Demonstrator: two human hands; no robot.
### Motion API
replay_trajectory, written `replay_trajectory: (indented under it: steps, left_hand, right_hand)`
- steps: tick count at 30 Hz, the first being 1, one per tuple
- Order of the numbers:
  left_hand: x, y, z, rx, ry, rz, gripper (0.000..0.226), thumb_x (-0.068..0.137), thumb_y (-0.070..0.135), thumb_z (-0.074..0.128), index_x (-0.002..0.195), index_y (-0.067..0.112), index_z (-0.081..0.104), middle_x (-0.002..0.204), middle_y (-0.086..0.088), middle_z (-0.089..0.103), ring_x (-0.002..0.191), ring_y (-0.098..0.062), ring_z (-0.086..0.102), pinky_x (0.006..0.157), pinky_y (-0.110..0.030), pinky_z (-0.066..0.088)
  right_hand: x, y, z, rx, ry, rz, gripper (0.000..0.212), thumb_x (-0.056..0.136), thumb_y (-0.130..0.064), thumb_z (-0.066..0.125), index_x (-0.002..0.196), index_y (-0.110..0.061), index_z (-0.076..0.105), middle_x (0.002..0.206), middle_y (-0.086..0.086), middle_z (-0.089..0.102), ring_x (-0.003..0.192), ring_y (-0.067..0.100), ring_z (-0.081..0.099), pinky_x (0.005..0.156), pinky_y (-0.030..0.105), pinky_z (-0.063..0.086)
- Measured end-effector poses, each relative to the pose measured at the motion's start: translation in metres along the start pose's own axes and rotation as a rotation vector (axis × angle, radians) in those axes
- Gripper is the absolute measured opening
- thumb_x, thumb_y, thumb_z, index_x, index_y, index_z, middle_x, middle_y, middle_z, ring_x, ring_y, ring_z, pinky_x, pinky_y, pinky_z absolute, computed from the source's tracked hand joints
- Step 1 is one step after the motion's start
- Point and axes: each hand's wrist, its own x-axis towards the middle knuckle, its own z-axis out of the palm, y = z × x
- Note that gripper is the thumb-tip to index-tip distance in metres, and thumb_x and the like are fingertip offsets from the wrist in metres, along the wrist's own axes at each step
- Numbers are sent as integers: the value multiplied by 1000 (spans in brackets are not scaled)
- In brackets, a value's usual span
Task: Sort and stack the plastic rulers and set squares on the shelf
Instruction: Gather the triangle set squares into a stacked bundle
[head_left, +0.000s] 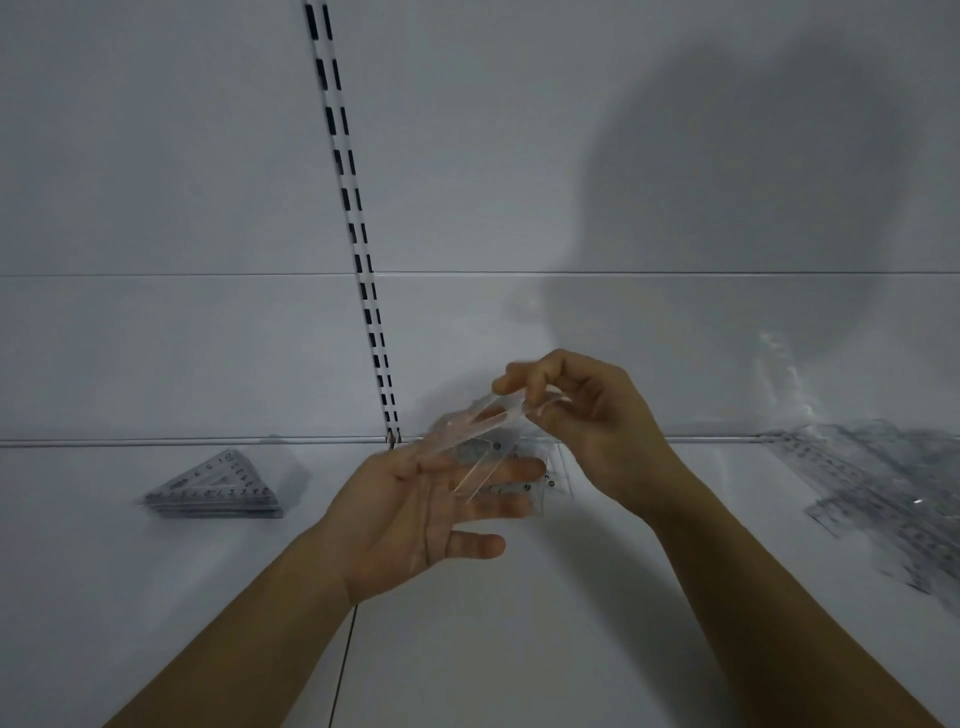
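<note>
White shelf (156, 597) fills the lower half of the view, backed by a pale wall panel (156, 156) with a slotted upright rail (353, 208) running down to the shelf's rear edge. A large soft shadow lies on the panel at upper right.

Far right on the shelf lies a loose, overlapping heap of clear rulers (878, 499), their printed scales blurred together; how many there are cannot be told. Well apart, on the left, sits a neat stack of set squares (215, 488), triangular, edges lined up, numbers showing along the sides.

Between the two, over the middle of the shelf, both bare forearms reach in. The left hand (415, 519) is palm-up with fingers stretched out nearly straight, and a clear set square (467, 431) rests across its fingers, tilted upward to the right. The right hand (582, 410) is above and to the right, its thumb and forefinger pinching the raised far end of that same piece, remaining fingers loosely curled. The piece is motion-blurred. Behind it, more clear plastic with printed marks (530, 478) lies on the shelf, just beside the left fingertips.
</note>
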Motion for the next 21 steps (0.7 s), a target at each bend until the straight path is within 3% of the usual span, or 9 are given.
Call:
replay_trajectory:
  steps: [2, 5, 7, 9, 12, 15, 18, 21]
  left_hand:
    - [0, 2, -9, -137, -76, -23, 43, 95, 23, 44, 133, 12, 63, 130, -23, 62, 84, -28, 71, 60, -35, 58]
    - [1, 3, -19, -208, -150, -23, 53, 92, 30, 57, 142, 13, 53, 132, -24, 59, 80, -27, 69, 59, -34, 58]
    - [1, 3, -21, -247, -168, -45, 56, 99, 45, 45, 145, 13, 50, 133, -24, 58, 80, -27, 69, 59, -34, 59]
    - [-1, 3, -18, -180, -96, -43, 56, 100, 50, 39, 141, 16, 55, 128, -21, 61, 70, -23, 67, 49, -29, 56]
    - [-4, 0, -11, -25, -17, 9, 40, 101, 23, 44, 139, 22, 57, 118, -16, 66, 56, -14, 56, 40, -21, 46]
    - [-6, 2, -5, 55, 15, 94, 61, 94, -3, 39, 140, 33, 54, 111, -13, 65, 55, -11, 45, 40, -18, 38]
    - [-6, 8, -4, -33, 90, 181, 75, 81, -12, 32, 136, 32, 57, 101, -11, 60, 53, -10, 39, 39, -16, 33]
    - [-7, 13, -8, -130, 180, 204, 42, 87, 5, 38, 115, 23, 62, 95, -9, 55, 52, -9, 33, 34, -16, 29]
  right_hand:
    - [0, 5, 3, -142, -1, 8, 27, 88, 15, 59, 81, -10, 64, 108, -5, 74, 117, 15, 63, 103, 50, 49]
    - [-1, 8, 5, -170, 5, 35, 26, 88, 13, 63, 81, -12, 67, 113, -7, 72, 117, 15, 63, 98, 51, 52]
    - [0, 9, 5, -142, -4, 26, 29, 88, 14, 61, 79, -13, 66, 114, -3, 72, 117, 16, 64, 94, 51, 55]
    - [-1, 10, 5, -146, -32, 28, 32, 89, 16, 58, 77, -12, 65, 115, -3, 72, 115, 14, 65, 93, 49, 55]
    - [-2, 16, 8, -196, -95, 49, 32, 91, 17, 53, 87, -10, 70, 123, -8, 70, 120, 7, 62, 99, 40, 54]
    - [-1, 20, 8, -182, -28, 95, 47, 95, 12, 49, 126, -20, 61, 128, -7, 65, 121, 7, 59, 99, 25, 51]
    - [-2, 37, 3, -575, -12, 137, 33, 98, -20, 59, 131, -25, 57, 123, -4, 64, 111, 10, 59, 96, 25, 49]
    - [-6, 50, 5, -940, -190, 258, 51, 84, -63, 50, 118, -30, 65, 118, -5, 65, 112, 21, 55, 96, 42, 47]
